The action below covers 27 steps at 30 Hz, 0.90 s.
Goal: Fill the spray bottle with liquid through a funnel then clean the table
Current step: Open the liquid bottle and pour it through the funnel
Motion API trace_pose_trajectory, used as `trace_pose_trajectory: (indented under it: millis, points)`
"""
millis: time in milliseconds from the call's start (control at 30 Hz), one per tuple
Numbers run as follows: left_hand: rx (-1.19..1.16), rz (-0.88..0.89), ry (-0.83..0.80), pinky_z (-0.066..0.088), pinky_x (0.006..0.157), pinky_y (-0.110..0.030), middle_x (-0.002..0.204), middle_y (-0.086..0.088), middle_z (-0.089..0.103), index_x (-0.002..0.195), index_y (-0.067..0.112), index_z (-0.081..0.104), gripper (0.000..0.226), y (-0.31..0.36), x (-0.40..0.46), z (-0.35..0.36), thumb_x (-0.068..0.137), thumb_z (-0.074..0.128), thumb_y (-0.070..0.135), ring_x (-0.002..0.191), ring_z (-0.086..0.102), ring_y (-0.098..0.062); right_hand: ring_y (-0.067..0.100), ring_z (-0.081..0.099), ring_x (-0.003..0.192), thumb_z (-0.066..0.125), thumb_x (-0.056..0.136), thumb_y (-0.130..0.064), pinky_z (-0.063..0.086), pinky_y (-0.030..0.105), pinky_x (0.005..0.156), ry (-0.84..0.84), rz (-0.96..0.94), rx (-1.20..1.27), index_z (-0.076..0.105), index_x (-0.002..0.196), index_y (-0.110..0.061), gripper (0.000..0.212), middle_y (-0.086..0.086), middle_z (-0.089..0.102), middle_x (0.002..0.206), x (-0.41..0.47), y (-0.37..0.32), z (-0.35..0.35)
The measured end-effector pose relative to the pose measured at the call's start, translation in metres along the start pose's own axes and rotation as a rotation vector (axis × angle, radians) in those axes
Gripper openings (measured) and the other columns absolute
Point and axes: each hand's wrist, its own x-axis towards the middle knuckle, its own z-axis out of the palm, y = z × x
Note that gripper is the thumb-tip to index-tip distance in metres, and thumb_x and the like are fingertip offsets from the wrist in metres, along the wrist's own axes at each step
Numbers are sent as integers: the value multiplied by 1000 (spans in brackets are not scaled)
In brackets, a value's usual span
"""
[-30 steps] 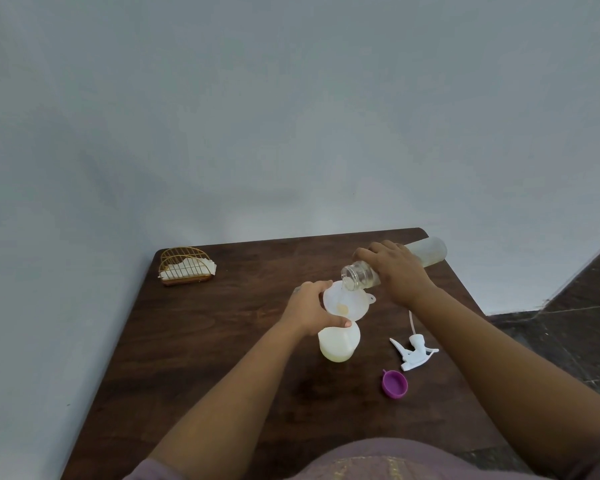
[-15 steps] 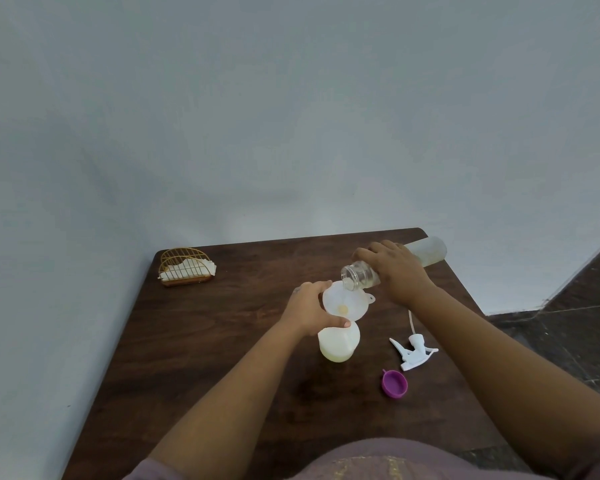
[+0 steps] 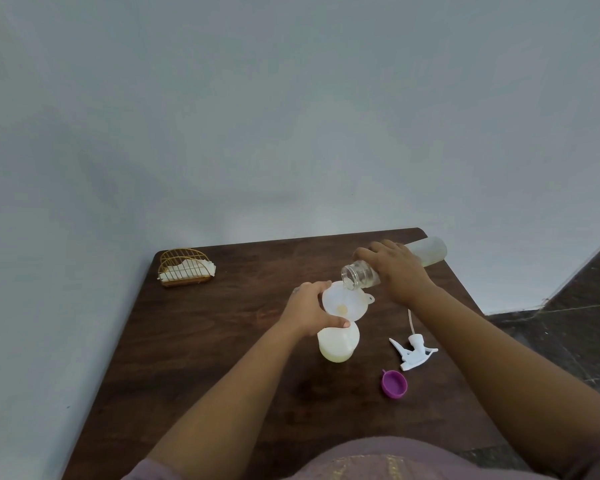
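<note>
A translucent spray bottle (image 3: 337, 344) with pale yellow liquid stands upright on the dark wooden table (image 3: 205, 341). A white funnel (image 3: 347, 304) sits in its neck. My left hand (image 3: 309, 308) holds the funnel's rim, thumb on the near edge. My right hand (image 3: 397, 271) grips a clear plastic supply bottle (image 3: 359, 277), tipped nearly flat with its open mouth over the funnel's far rim. A small pool of liquid shows in the funnel's middle.
The white spray-trigger head (image 3: 413, 351) with its dip tube lies right of the bottle. A purple cap (image 3: 394, 383) lies open side up near it. A gold wire holder (image 3: 185, 268) with white napkins stands at the far left corner. A wall is behind.
Almost nothing differs; both hands stay in place with the supply bottle tipped over the funnel.
</note>
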Motion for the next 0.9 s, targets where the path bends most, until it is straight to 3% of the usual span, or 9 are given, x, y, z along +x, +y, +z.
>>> trace_pose_trajectory:
  millis: [900]
  points:
    - [-21, -5, 4, 49, 100, -49, 141, 0, 53, 141, 23, 49, 102, -3, 1, 2, 52, 90, 51, 124, 53, -25, 22, 51, 103, 63, 79, -9, 35, 30, 89, 13, -13, -9, 54, 121, -25, 46, -1, 58, 107, -1, -5, -5]
